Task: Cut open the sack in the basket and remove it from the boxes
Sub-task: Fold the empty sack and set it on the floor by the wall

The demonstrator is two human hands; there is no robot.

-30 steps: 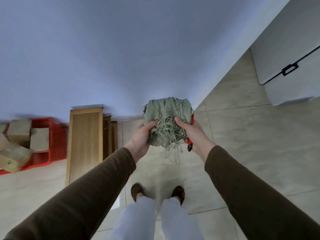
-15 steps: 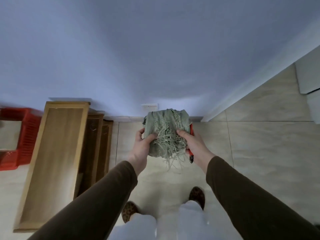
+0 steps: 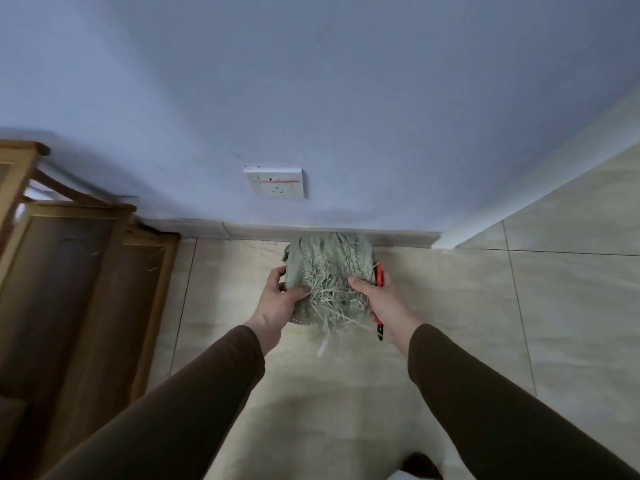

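Observation:
A bundled grey-green woven sack (image 3: 329, 268) with frayed pale strands hanging from it is held low over the tiled floor, close to the wall. My left hand (image 3: 280, 299) grips its left side. My right hand (image 3: 377, 299) grips its right side and also holds a red-handled cutter (image 3: 380, 296) against the palm. The basket and the boxes are out of view.
Wooden frames (image 3: 79, 306) lean against the wall at the left. A white wall socket (image 3: 275, 182) sits above the skirting board (image 3: 346, 233). The wall corner (image 3: 446, 239) juts out at the right. A shoe tip (image 3: 420, 467) shows at the bottom.
The view has swung right and down toward the wall. The red basket with boxes has left the frame. The sack, still in both hands, is now lower, near the floor by the skirting.

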